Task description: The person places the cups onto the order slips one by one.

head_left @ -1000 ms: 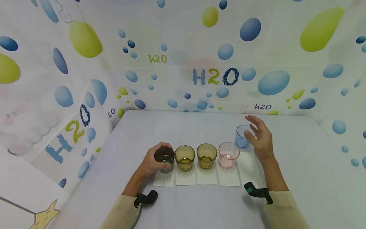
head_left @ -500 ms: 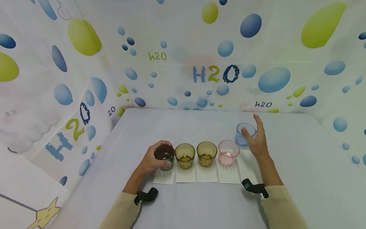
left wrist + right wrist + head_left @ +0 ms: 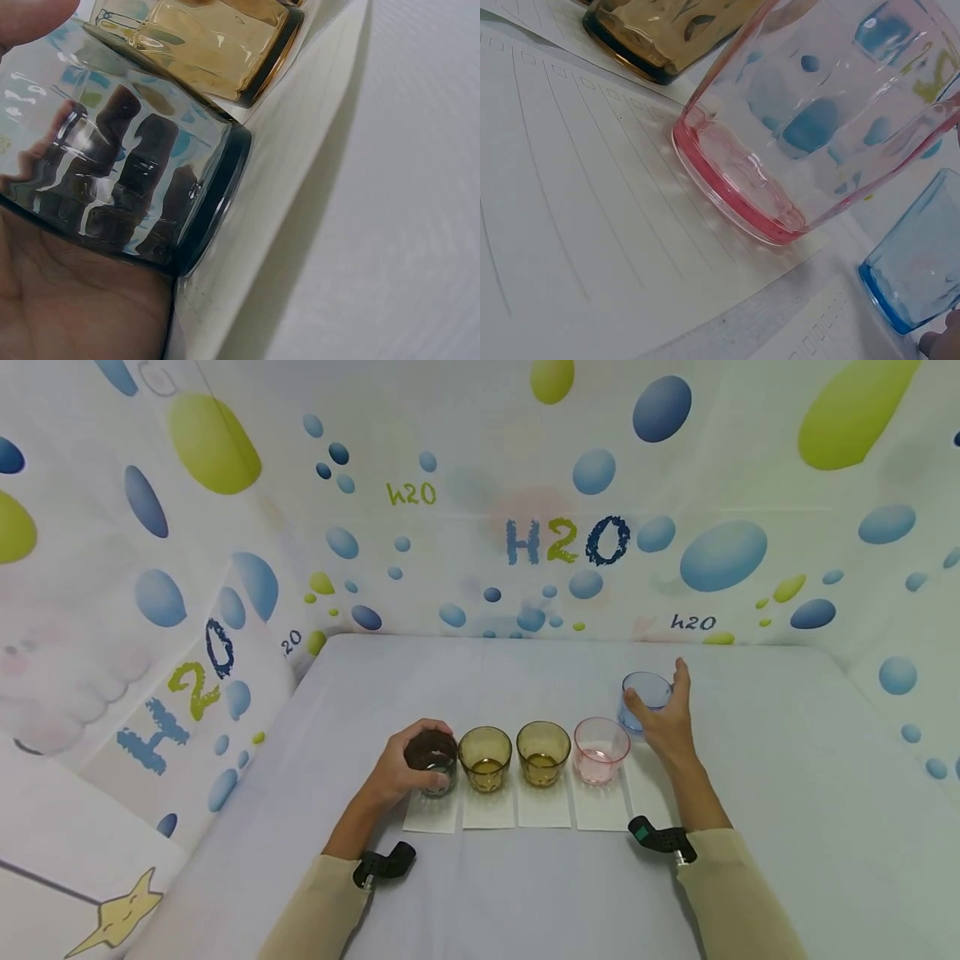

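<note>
My left hand (image 3: 392, 772) grips a dark teal-grey drinking glass (image 3: 432, 762) at the left end of a row, thumb across its near side. Its fingers (image 3: 112, 180) show through the wall of that glass in the left wrist view. Beside it stand two amber glasses (image 3: 485, 762) and a pink-rimmed clear glass (image 3: 601, 752). My right hand (image 3: 670, 725) is at a blue glass (image 3: 643, 687) set farther back on the right. Its thumb lies across the near side and its fingers extend along the right side; contact is not certain.
Several white paper cards (image 3: 489, 814) lie side by side under the row, with printed lines visible in the right wrist view. The rightmost card (image 3: 651, 781) lies in front of the blue glass. A printed backdrop (image 3: 450, 552) rises behind the white tabletop (image 3: 495, 893).
My right hand has moved left and its thumb now lies over the blue glass's near side. My left hand stays on the dark glass. The head view has tilted slightly down.
</note>
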The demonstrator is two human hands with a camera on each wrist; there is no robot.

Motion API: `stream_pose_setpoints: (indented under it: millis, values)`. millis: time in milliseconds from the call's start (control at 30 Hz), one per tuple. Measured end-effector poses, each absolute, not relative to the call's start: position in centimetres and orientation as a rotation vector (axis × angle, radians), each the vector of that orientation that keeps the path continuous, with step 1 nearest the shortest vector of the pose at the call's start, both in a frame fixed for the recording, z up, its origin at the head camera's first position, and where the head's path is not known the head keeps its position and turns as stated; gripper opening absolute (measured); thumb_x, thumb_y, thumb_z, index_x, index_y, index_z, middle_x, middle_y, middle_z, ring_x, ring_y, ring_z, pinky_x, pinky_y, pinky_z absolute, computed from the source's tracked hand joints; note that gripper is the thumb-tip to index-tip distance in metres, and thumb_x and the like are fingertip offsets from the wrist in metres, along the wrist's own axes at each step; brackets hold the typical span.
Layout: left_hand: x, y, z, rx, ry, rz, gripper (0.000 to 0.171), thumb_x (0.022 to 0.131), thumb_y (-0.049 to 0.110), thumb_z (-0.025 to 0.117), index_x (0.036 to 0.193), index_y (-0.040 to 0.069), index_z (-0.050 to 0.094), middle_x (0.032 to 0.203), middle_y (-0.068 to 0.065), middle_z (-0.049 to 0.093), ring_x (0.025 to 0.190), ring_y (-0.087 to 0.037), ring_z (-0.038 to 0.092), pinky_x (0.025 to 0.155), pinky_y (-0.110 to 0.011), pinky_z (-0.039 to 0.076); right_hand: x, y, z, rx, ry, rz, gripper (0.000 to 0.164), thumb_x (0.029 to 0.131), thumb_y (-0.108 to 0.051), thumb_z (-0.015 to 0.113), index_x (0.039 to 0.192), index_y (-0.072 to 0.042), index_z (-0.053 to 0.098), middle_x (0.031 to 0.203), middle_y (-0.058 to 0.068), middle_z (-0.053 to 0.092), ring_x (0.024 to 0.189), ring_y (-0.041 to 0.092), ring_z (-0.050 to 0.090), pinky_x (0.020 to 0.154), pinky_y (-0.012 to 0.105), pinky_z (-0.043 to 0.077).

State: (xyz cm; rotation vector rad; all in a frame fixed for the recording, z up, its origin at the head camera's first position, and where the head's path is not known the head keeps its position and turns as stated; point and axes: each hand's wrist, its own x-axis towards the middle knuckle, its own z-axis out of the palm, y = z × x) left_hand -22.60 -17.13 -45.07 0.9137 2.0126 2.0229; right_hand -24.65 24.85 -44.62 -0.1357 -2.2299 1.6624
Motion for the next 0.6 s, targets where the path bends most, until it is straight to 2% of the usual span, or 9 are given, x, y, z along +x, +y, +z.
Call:
stream_pose_setpoints:
  millis: [267,500,600]
  values:
    - [-22.65,-17.13,-45.15,0.892,2.015,2.018,0.062,0.072,-0.007,0.077,0.128,-0.011,0.051,0.119,-0.025,0.062,0.109,-0.026,0.064,0.099,-0.034,0.052,-24.84,24.9,-44.82,-0.182,-2.269,1.622,0.102,0.088,-0.039,0.079,0.163,-0.013,0.015,0.168,0.016,0.017,0.154,0.035,0.015,0.123,0.054,0.014]
    - [-22.57,-17.09,-45.03,0.878,2.019,2.021,0.065,0.071,-0.006,0.078,0.129,-0.012,0.05,0.118,-0.023,0.063,0.108,-0.026,0.064,0.098,-0.034,0.052,-24.83,24.64,-44.64,-0.269,-2.298,1.632,0.094,0.087,-0.039,0.08,0.159,-0.009,0.027,0.165,0.012,0.03,0.154,0.028,0.024,0.124,0.045,0.018]
    - [-22.48,-17.11,-44.98,0.872,2.017,2.027,0.063,0.072,-0.006,0.077,0.128,-0.011,0.051,0.118,-0.024,0.062,0.109,-0.026,0.064,0.098,-0.034,0.052,-24.85,24.42,-44.73,-0.275,-2.264,1.672,0.088,0.087,-0.034,0.08,0.155,-0.008,0.032,0.16,0.012,0.038,0.151,0.028,0.031,0.122,0.044,0.025]
